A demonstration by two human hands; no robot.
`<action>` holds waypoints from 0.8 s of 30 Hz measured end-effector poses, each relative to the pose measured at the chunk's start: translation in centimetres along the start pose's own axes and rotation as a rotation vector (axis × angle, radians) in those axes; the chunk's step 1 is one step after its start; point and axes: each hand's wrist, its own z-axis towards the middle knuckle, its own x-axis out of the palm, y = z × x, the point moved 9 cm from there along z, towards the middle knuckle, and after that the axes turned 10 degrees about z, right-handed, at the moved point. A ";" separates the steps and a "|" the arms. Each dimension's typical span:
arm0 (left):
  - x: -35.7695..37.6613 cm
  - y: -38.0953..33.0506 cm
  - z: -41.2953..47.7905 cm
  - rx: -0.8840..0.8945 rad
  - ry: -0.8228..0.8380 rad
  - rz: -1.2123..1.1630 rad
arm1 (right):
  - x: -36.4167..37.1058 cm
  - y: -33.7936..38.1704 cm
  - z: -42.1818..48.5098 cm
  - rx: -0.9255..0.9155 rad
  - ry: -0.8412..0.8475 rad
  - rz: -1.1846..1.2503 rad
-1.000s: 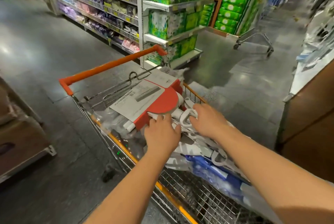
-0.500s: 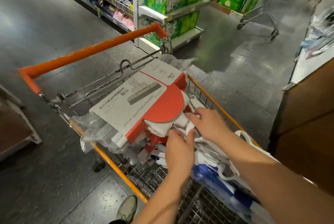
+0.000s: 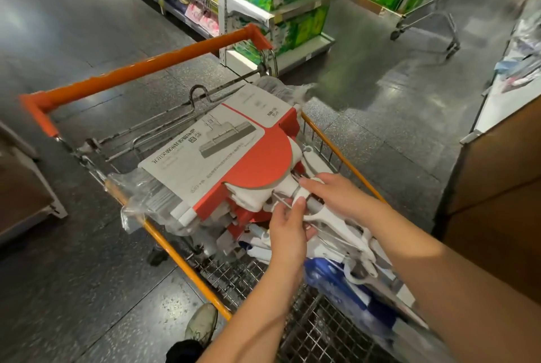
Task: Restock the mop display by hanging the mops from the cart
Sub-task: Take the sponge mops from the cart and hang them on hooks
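cart [image 3: 175,257] 1 | mops [image 3: 251,216] stacked, count unclear | top mop [image 3: 222,151]: grey-red card sleeve, white neck [image 3: 288,187] | left hand [image 3: 288,233] and right hand [image 3: 336,195] both grip neck

L hand [image 3: 288,233] low centre, back to camera, fingers [image 3: 299,204] curled upward, pinching white mop neck [image 3: 286,187] w/ thumb. R hand [image 3: 336,195] just beyond, palm down, fingers only slightly bent, laid over same neck; thumb hidden, grip unclear. Fingertips of both hands nearly meet. L forearm [image 3: 257,318] bare, reaching fwd from bottom centre; R forearm [image 3: 439,274] bare, coming in from lower right.
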 end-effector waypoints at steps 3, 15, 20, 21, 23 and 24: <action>0.2 -0.1 -0.6 -0.001 -0.006 -0.040 | -0.1 0.1 -0.5 -0.018 0.024 0.044; 1.1 -7.2 -4.9 0.158 0.026 -0.161 | -1.8 8.7 -6.2 -0.204 -0.039 -0.041; 0.8 -12.6 -5.7 0.264 0.040 -0.207 | -2.7 14.3 -8.3 -0.268 -0.129 -0.078; 0.8 -13.8 -5.7 0.282 0.047 -0.211 | -2.9 15.5 -8.6 -0.280 -0.154 -0.076; 0.9 -16.3 -5.6 0.313 0.082 -0.209 | -3.3 17.9 -9.0 -0.298 -0.201 -0.063; 0.8 -17.4 -5.5 0.321 0.107 -0.207 | -3.5 19.0 -9.1 -0.300 -0.233 -0.054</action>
